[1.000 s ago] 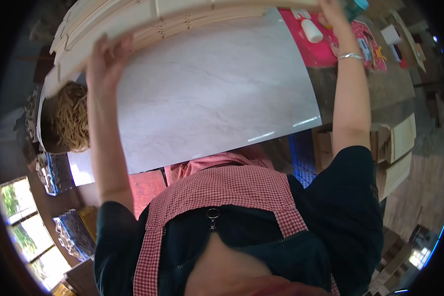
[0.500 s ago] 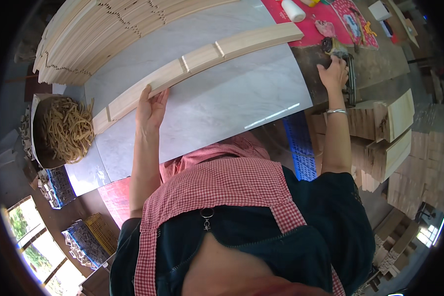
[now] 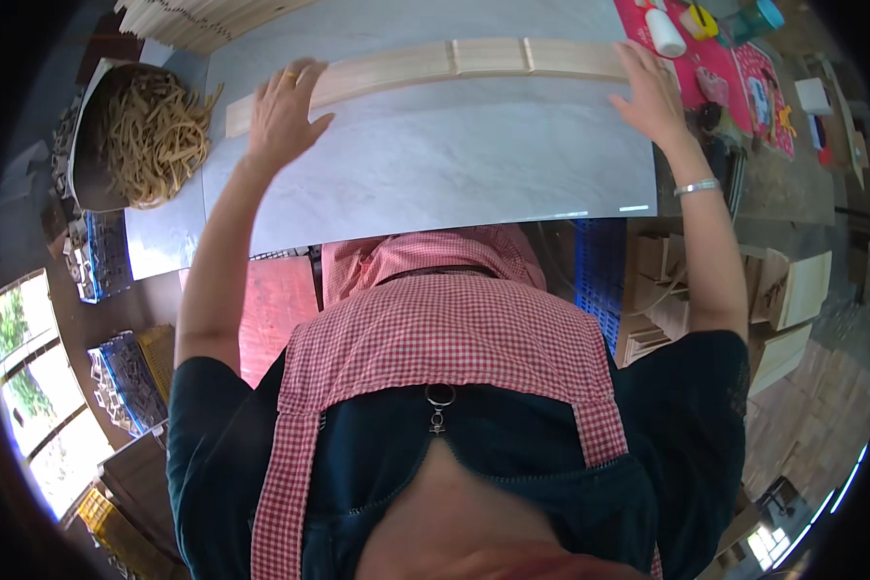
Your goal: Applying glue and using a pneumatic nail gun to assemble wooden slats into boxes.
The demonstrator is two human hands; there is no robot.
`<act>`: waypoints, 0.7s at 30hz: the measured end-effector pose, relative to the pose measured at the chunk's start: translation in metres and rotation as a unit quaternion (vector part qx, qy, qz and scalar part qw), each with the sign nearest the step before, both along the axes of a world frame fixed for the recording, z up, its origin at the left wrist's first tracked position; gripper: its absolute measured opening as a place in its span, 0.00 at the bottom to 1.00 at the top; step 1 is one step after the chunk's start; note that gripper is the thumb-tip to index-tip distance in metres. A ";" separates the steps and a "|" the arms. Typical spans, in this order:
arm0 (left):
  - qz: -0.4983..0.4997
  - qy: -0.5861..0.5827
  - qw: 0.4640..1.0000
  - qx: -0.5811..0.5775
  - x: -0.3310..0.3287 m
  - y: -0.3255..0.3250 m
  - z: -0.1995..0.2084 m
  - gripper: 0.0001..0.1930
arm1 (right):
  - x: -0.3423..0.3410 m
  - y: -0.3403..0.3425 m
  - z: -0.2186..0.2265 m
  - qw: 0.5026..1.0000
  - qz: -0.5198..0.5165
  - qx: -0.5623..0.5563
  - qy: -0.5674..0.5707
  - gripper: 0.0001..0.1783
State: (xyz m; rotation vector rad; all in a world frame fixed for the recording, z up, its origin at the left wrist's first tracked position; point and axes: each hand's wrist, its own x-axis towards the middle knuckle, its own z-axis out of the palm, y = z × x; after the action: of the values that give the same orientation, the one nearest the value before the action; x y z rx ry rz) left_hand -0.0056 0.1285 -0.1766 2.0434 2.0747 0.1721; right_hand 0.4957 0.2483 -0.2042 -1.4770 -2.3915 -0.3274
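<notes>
A long pale wooden board (image 3: 396,75) with several cross grooves lies across the grey marbled tabletop (image 3: 425,155). My left hand (image 3: 285,114) rests over its left part, fingers stretched out and the thumb apart. Over the board's right end lies my right hand (image 3: 652,95), also with extended fingers and the thumb pointing inward. Neither hand is wrapped round the board. Just beyond my right wrist is a dark hand tool (image 3: 735,174), partly hidden by the arm.
A box (image 3: 89,145) of tan strips stands at the table's left. Grooved boards (image 3: 188,24) are stacked behind it. On a red cloth (image 3: 691,72) at the far right stands a white bottle (image 3: 665,34). Below are a blue crate (image 3: 599,266) and wood pieces (image 3: 804,288).
My right hand has left the dark tool and come onto the board's right end. My left hand has turned palm down over the board, which now lies straighter across my view.
</notes>
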 end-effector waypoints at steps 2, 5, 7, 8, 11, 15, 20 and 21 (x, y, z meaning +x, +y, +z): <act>-0.113 0.184 0.966 0.143 -0.039 0.019 -0.017 0.27 | -0.017 0.027 -0.005 0.995 0.064 -0.004 -0.074 0.33; -0.146 0.247 0.947 0.147 -0.075 0.045 -0.026 0.28 | -0.031 0.059 -0.006 0.985 0.093 -0.064 -0.129 0.33; -0.110 0.189 0.976 0.018 -0.092 0.056 -0.028 0.28 | -0.038 0.073 0.000 0.966 0.078 -0.183 -0.165 0.32; -0.091 0.158 0.982 -0.047 -0.098 0.058 -0.030 0.28 | -0.041 0.077 0.001 0.950 0.071 -0.241 -0.182 0.32; -0.078 0.153 0.985 -0.033 -0.098 0.061 -0.029 0.29 | -0.049 0.079 0.009 0.952 0.057 -0.250 -0.167 0.31; -0.070 0.143 0.987 -0.026 -0.101 0.071 -0.025 0.30 | -0.050 0.088 0.007 0.955 0.052 -0.258 -0.139 0.29; -0.080 0.124 0.988 -0.033 -0.109 0.085 -0.013 0.29 | -0.040 0.104 0.007 0.959 0.089 -0.254 -0.091 0.29; -0.081 0.112 0.990 -0.017 -0.110 0.082 -0.009 0.29 | -0.040 0.101 0.012 0.960 0.090 -0.249 -0.085 0.29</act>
State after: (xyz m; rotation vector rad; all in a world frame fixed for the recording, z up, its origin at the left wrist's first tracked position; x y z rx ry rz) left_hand -0.1158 0.2100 -0.1854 2.2903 2.0032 -0.1245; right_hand 0.4556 0.3490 -0.1923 -1.4467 -2.8709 0.2196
